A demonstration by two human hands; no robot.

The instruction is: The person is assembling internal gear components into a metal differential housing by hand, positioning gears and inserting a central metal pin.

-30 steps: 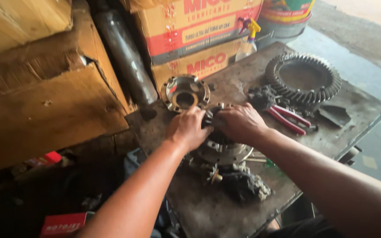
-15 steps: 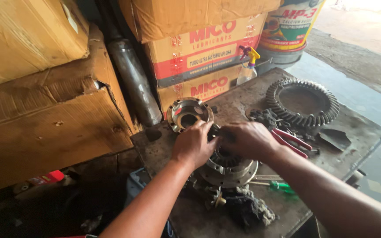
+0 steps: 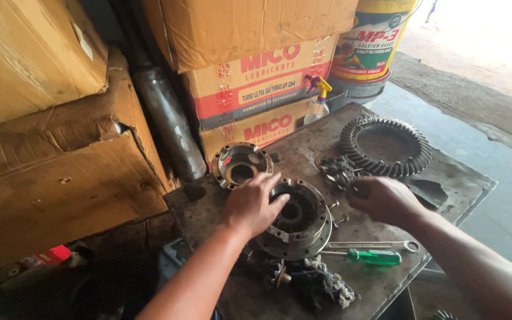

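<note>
My left hand rests on the rim of a round metal differential housing lying on the greasy metal table. My right hand is off to the right of the housing, closed around small dark parts beside a cluster of small gears. A second, cup-shaped housing half lies just behind my left hand. A large ring gear lies flat at the back right.
A green-handled screwdriver and a wrench lie in front of the housing, with a dirty rag near the table's front. Cardboard boxes, a metal cylinder, a spray bottle and a pail stand behind.
Both hands were together on top of the housing. Now my right hand has moved right to the small gears, leaving the housing's open centre in view. My left hand stays on its rim.
</note>
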